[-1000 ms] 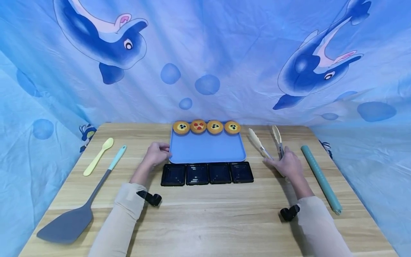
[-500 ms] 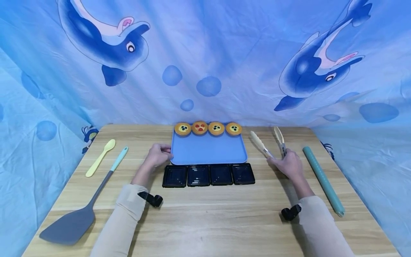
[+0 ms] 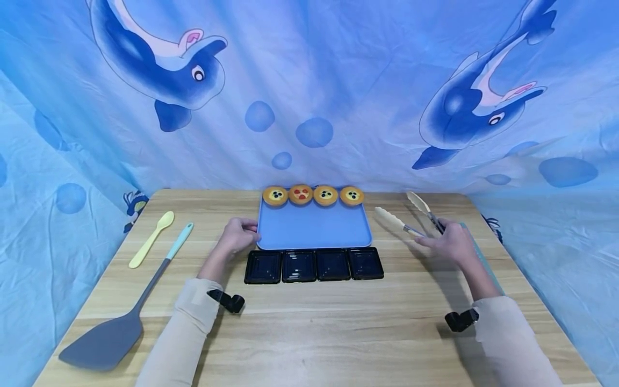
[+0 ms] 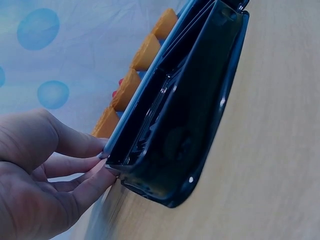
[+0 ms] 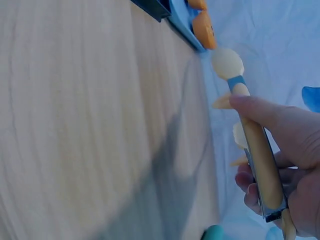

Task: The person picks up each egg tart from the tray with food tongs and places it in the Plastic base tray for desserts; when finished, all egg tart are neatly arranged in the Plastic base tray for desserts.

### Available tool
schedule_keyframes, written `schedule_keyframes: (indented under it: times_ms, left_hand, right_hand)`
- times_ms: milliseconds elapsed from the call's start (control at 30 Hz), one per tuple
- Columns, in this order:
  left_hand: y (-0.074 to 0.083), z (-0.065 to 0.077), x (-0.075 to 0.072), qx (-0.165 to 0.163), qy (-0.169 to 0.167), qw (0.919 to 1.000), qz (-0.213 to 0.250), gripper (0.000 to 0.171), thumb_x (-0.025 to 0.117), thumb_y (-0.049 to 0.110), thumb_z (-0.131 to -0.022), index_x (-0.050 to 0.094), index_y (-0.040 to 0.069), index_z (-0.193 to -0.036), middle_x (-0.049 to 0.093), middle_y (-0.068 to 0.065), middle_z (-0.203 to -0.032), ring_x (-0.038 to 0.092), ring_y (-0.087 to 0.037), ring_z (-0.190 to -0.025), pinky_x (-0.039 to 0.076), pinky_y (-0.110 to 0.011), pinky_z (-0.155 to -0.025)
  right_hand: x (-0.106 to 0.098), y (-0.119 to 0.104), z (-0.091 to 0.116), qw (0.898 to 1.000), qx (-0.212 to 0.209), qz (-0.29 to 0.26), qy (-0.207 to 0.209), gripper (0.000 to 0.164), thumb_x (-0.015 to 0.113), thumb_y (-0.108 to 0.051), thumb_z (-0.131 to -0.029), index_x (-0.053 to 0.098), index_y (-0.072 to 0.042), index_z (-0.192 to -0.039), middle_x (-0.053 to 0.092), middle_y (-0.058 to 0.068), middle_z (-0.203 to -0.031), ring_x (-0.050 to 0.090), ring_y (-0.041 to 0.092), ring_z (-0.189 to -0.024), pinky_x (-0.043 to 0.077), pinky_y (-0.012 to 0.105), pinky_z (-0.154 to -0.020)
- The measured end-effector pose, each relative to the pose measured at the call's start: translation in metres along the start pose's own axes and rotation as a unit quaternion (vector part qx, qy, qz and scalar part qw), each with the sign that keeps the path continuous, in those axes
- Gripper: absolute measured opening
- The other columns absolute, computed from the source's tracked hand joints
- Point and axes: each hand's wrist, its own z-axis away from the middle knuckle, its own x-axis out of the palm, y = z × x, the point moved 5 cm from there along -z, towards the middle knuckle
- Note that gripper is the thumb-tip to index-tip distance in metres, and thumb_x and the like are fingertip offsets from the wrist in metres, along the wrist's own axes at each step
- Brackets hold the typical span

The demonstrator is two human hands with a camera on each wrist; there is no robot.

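My left hand (image 3: 237, 235) pinches the left edge of a blue tray (image 3: 314, 228), thumb on top in the left wrist view. Along the tray's far edge sits a row of egg tarts, most with dark berries like the leftmost tart (image 3: 275, 196), and one tart (image 3: 300, 194) topped in red. Black square plastic boxes (image 3: 263, 267) line up against the tray's near edge. To the right, my right hand (image 3: 452, 242) grips a pair of tongs (image 3: 390, 219) by the handles; the cream scalloped tips stand spread apart, pointing away, above the table in the right wrist view.
A teal rolling pin (image 3: 484, 260) lies at the right, mostly hidden behind my right arm. On the left lie a yellow spoon (image 3: 152, 239) and a large grey spatula (image 3: 107, 342). A blue dolphin-print curtain (image 3: 309, 80) hangs behind the wooden table (image 3: 309, 333).
My right hand has moved right with the tongs, now overlapping the rolling pin in the head view, and the tongs slant more to the left. The left hand stays at the tray.
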Motion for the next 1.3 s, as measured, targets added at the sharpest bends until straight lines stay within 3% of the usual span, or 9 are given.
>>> schedule_keyframes:
  times_ms: [133, 267, 467, 567, 667, 767, 867, 1100, 1300]
  left_hand:
    - [-0.001, 0.0, -0.001, -0.001, 0.001, 1.0, -0.004, 0.049, 0.066, -0.003, -0.086, 0.054, -0.011, -0.133, 0.06, -0.023, -0.114, 0.062, -0.029, -0.096, 0.056, -0.028, -0.072]
    - [-0.001, 0.0, 0.0, -0.003, -0.002, 1.0, 0.004, 0.048, 0.065, -0.004, -0.087, 0.053, -0.012, -0.133, 0.06, -0.024, -0.115, 0.062, -0.029, -0.097, 0.056, -0.028, -0.073]
    - [-0.001, -0.001, 0.002, -0.002, -0.001, 0.9998, 0.021, 0.048, 0.065, -0.007, -0.086, 0.053, -0.014, -0.132, 0.06, -0.026, -0.114, 0.062, -0.029, -0.094, 0.058, -0.027, -0.073]
    - [-0.002, -0.001, 0.002, -0.005, 0.001, 0.9998, 0.021, 0.048, 0.065, -0.007, -0.086, 0.053, -0.014, -0.132, 0.06, -0.025, -0.113, 0.062, -0.028, -0.094, 0.058, -0.028, -0.074]
    - [-0.002, 0.0, 0.001, -0.007, 0.001, 0.9998, 0.02, 0.049, 0.064, -0.007, -0.086, 0.052, -0.014, -0.132, 0.06, -0.025, -0.113, 0.062, -0.029, -0.094, 0.058, -0.028, -0.075]
    - [-0.002, 0.001, 0.0, -0.007, 0.002, 0.9997, 0.022, 0.048, 0.064, -0.007, -0.086, 0.052, -0.014, -0.132, 0.059, -0.025, -0.113, 0.062, -0.029, -0.094, 0.058, -0.029, -0.075]
    - [-0.001, 0.001, 0.0, -0.008, 0.001, 0.9994, 0.032, 0.048, 0.064, -0.007, -0.086, 0.052, -0.014, -0.132, 0.059, -0.025, -0.113, 0.062, -0.029, -0.094, 0.058, -0.029, -0.075]
    - [-0.002, 0.0, 0.003, -0.01, -0.003, 0.999, 0.043, 0.047, 0.064, -0.008, -0.086, 0.052, -0.015, -0.131, 0.06, -0.026, -0.113, 0.063, -0.027, -0.092, 0.059, -0.029, -0.075]
    - [-0.004, -0.002, 0.0, -0.013, 0.003, 0.9985, 0.053, 0.047, 0.065, -0.009, -0.085, 0.053, -0.014, -0.13, 0.06, -0.026, -0.112, 0.063, -0.027, -0.091, 0.059, -0.029, -0.075]
  right_hand:
    - [-0.005, -0.005, -0.003, 1.0, -0.006, 0.01, -0.01, 0.1, 0.079, -0.06, -0.075, 0.05, 0.014, -0.135, 0.062, 0.035, -0.109, 0.057, 0.038, -0.084, 0.051, 0.05, -0.071]
    - [-0.007, -0.012, -0.007, 1.0, -0.011, 0.014, -0.021, 0.1, 0.076, -0.064, -0.075, 0.053, 0.014, -0.132, 0.064, 0.029, -0.102, 0.054, 0.032, -0.078, 0.047, 0.04, -0.064]
    - [-0.007, -0.023, -0.019, 0.998, -0.033, 0.021, -0.039, 0.103, 0.074, -0.068, -0.075, 0.051, 0.011, -0.137, 0.064, 0.028, -0.104, 0.053, 0.028, -0.073, 0.044, 0.035, -0.059]
    - [-0.003, -0.029, -0.028, 0.997, -0.059, 0.026, -0.047, 0.104, 0.075, -0.067, -0.075, 0.048, 0.01, -0.14, 0.063, 0.021, -0.089, 0.046, 0.023, -0.061, 0.039, 0.033, -0.054]
    - [0.002, -0.035, -0.04, 0.994, -0.094, 0.027, -0.057, 0.101, 0.078, -0.061, -0.075, 0.048, 0.01, -0.14, 0.049, 0.007, -0.063, 0.032, 0.016, -0.05, 0.036, 0.032, -0.05]
    - [0.007, -0.043, -0.05, 0.99, -0.12, 0.024, -0.067, 0.097, 0.081, -0.055, -0.076, 0.049, 0.011, -0.139, 0.034, -0.002, -0.052, 0.024, 0.012, -0.046, 0.036, 0.032, -0.049]
    - [0.012, -0.047, -0.058, 0.988, -0.129, 0.019, -0.085, 0.095, 0.08, -0.053, -0.078, 0.047, 0.011, -0.14, 0.026, -0.005, -0.05, 0.023, 0.012, -0.046, 0.035, 0.032, -0.049]
    - [0.023, -0.05, -0.072, 0.983, -0.127, 0.015, -0.129, 0.094, 0.075, -0.051, -0.084, 0.039, 0.01, -0.145, 0.026, -0.004, -0.051, 0.024, 0.013, -0.047, 0.041, 0.035, -0.059]
    - [0.03, -0.055, -0.082, 0.984, -0.121, 0.012, -0.131, 0.086, 0.073, -0.044, -0.088, 0.04, 0.011, -0.144, 0.026, -0.005, -0.05, 0.023, 0.011, -0.043, 0.038, 0.034, -0.049]
